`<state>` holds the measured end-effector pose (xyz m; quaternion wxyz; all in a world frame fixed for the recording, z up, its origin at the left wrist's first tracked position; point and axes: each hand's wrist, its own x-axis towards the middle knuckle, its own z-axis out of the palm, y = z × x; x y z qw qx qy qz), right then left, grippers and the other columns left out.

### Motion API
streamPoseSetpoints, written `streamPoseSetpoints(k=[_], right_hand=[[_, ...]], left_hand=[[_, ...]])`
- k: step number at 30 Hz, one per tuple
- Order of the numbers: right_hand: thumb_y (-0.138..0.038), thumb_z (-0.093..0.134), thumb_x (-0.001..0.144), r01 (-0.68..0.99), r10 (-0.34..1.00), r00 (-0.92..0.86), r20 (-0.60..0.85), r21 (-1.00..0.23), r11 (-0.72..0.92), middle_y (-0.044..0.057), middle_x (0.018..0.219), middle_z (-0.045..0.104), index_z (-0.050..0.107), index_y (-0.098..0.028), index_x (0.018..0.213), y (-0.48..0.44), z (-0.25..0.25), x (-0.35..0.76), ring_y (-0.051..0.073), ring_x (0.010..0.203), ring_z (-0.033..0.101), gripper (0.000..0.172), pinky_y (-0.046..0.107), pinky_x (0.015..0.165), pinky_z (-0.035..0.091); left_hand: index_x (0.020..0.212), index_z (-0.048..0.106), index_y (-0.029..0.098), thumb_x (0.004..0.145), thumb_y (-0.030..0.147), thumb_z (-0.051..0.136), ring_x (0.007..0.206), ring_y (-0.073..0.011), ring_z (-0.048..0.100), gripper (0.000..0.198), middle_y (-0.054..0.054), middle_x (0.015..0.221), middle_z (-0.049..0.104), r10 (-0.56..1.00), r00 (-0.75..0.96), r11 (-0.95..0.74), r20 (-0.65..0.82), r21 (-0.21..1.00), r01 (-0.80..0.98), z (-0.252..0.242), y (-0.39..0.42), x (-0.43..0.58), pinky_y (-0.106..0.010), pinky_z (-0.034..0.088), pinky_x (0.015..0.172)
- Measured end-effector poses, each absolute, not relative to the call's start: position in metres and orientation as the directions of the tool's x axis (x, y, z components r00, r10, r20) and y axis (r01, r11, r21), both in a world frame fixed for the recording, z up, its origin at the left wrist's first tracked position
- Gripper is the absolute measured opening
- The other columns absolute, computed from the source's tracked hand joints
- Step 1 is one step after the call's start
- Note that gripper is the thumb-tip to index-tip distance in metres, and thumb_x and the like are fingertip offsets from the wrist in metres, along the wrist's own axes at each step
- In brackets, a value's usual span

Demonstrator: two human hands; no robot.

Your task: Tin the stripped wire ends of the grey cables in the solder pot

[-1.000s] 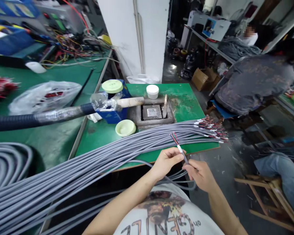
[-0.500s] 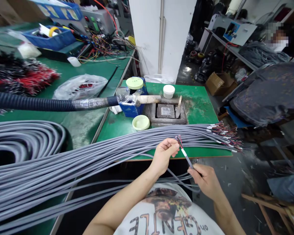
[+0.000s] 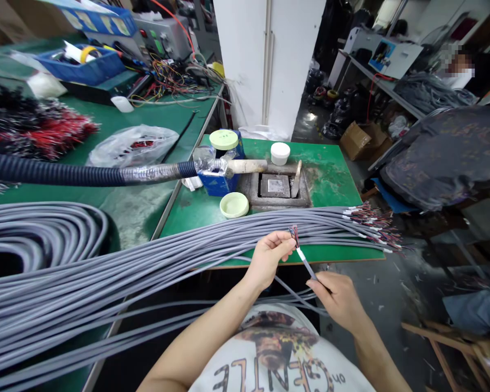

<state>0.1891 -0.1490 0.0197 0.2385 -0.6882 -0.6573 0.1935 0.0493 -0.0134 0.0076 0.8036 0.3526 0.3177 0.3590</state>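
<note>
1. Our grey sheathed cable [image 3: 306, 265] sits in front of the square metal-topped block [image 3: 275, 186], just above our chest. Its long axis slants up and to the left, and its stripped end points towards the block. A white sleeve [image 3: 299, 255] is at that end, with thin red and dark wires [image 3: 293, 234] fanning out beyond it.
2. The green-topped bench [image 3: 330, 185] carries the block. A long bundle of grey cables [image 3: 188, 256] crosses the bench in front of the block, with its wired tips fanning out to the right.
3. A round pale green lid [image 3: 234, 205] lies just left of the block, and a white plastic tub [image 3: 280, 153] stands behind it. A white pillar [image 3: 267, 60] rises farther back.
4. Both forearms reach forward from our white printed T-shirt [image 3: 273, 354]. The fingers [image 3: 338, 288] of our right hand [image 3: 338, 296] are clamped on the grey cable. Our left hand [image 3: 267, 258] is curled beside the white sleeve, but we cannot tell whether it grips.
</note>
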Motion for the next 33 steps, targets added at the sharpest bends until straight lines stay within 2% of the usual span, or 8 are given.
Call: streamPoseSetpoints(k=[5, 8, 12, 15, 19, 23, 28, 33], right_hand=[[-0.034, 0.045, 0.093, 0.827, 0.998, 0.061, 0.034, -0.561, -0.031, -0.003, 0.056, 0.039, 0.04, -0.018, 0.059, -0.15, 0.02, 0.188, 0.009, 0.054, 0.038, 0.038, 0.026, 0.057, 0.025], [-0.037, 0.047, 0.091, 0.744, 0.995, 0.09, -0.029, -0.663, -0.087, -0.003, 0.054, 0.041, 0.041, -0.018, 0.056, -0.15, 0.024, 0.188, 0.01, 0.055, 0.04, 0.041, 0.025, 0.056, 0.027], [-0.046, 0.052, 0.086, 0.197, 0.949, 0.01, -0.314, -0.93, -0.31, -0.004, 0.049, 0.052, 0.056, -0.018, 0.076, -0.142, 0.027, 0.185, 0.008, 0.041, 0.042, 0.03, 0.021, 0.044, 0.031], [-0.049, 0.056, 0.083, -0.217, 0.93, -0.112, -0.35, -0.905, -0.367, -0.006, 0.043, 0.053, 0.054, -0.017, 0.091, -0.127, 0.025, 0.178, 0.007, 0.029, 0.035, 0.033, 0.018, 0.034, 0.026], [-0.046, 0.058, 0.084, -0.42, 0.961, -0.089, -0.261, -0.865, -0.274, -0.009, 0.036, 0.045, 0.052, -0.018, 0.078, -0.105, 0.02, 0.166, 0.005, 0.026, 0.026, 0.029, 0.018, 0.031, 0.023], [-0.041, 0.057, 0.086, -0.327, 0.981, 0.051, -0.185, -0.932, -0.158, -0.008, 0.037, 0.043, 0.051, -0.019, 0.069, -0.09, 0.017, 0.161, 0.005, 0.03, 0.029, 0.029, 0.019, 0.035, 0.023], [-0.033, 0.059, 0.085, 0.051, 0.978, 0.207, -0.037, -0.998, -0.048, -0.005, 0.046, 0.047, 0.049, -0.018, 0.055, -0.071, 0.024, 0.156, 0.007, 0.043, 0.041, 0.035, 0.022, 0.046, 0.033], [-0.033, 0.061, 0.081, 0.229, 0.984, 0.175, 0.039, -0.973, -0.002, -0.005, 0.048, 0.046, 0.048, -0.018, 0.054, -0.039, 0.039, 0.152, 0.008, 0.045, 0.04, 0.034, 0.022, 0.047, 0.032]], left_hand=[[0.064, 0.056, 0.013, 0.068, 0.029, 0.076, 0.045, -0.0017, 0.034, 0.026, 0.005, 0.055, 0.049, 0.775, 0.597, 0.48, -0.208, 0.808, -0.341, 0.013, -0.008, 0.048, -0.016, 0.021, 0.042], [0.063, 0.053, 0.014, 0.068, 0.03, 0.076, 0.042, -0.0011, 0.029, 0.029, 0.007, 0.052, 0.044, 0.766, 0.609, 0.493, -0.206, 0.796, -0.352, 0.013, -0.008, 0.048, -0.017, 0.018, 0.042], [0.067, 0.056, 0.014, 0.07, 0.03, 0.075, 0.043, -0.0024, 0.034, 0.025, 0.005, 0.053, 0.05, 0.797, 0.583, 0.425, -0.153, 0.83, -0.362, 0.011, -0.018, 0.05, -0.017, 0.024, 0.043], [0.071, 0.06, 0.014, 0.073, 0.03, 0.072, 0.046, -0.0053, 0.043, 0.02, 0.002, 0.057, 0.056, 0.826, 0.564, 0.26, -0.01, 0.894, -0.365, 0.011, -0.029, 0.05, -0.02, 0.034, 0.048], [0.071, 0.064, 0.015, 0.073, 0.022, 0.072, 0.059, -0.0107, 0.051, 0.01, -0.001, 0.064, 0.057, 0.875, 0.396, -0.14, 0.279, 0.928, -0.344, 0.01, -0.036, 0.044, -0.024, 0.041, 0.057], [0.069, 0.064, 0.016, 0.073, 0.019, 0.072, 0.063, -0.0112, 0.05, 0.009, -0.001, 0.066, 0.056, 0.898, 0.3, -0.227, 0.321, 0.924, -0.308, 0.008, -0.033, 0.035, -0.024, 0.04, 0.059], [0.069, 0.061, 0.015, 0.075, 0.028, 0.07, 0.053, -0.0073, 0.044, 0.017, 0.003, 0.061, 0.051, 0.947, 0.312, 0.066, 0.071, 0.912, -0.406, 0.0, -0.028, 0.031, -0.021, 0.037, 0.052], [0.078, 0.061, 0.016, 0.077, 0.032, 0.069, 0.052, -0.0073, 0.048, 0.018, 0.003, 0.06, 0.055, 0.959, 0.279, 0.186, -0.057, 0.865, -0.466, -0.008, -0.018, 0.025, -0.019, 0.039, 0.05]])
